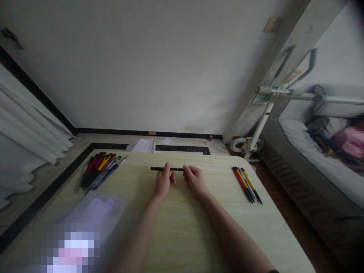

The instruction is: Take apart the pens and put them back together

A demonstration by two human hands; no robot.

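A slim black pen (pixel 156 168) lies crosswise between my two hands, above the far half of the table. My left hand (pixel 163 182) is closed around its middle, with the thumb along the top. At the pen's right end, my right hand (pixel 195 179) pinches the tip between thumb and fingers. Whether a cap is there I cannot make out. To the left is a heaped bunch of pens (pixel 101 168) in black, red, yellow, blue and clear. Several red, yellow, grey and black pens (pixel 247 185) lie side by side at the right.
The pale wooden table (pixel 176 231) has a rounded far right corner. A clear plastic sleeve (pixel 105 204) lies at its left front, partly blurred out. Papers (pixel 141 145) show beyond the far edge. White exercise equipment (pixel 260 125) and a sofa (pixel 298 170), where a person rests, are at right.
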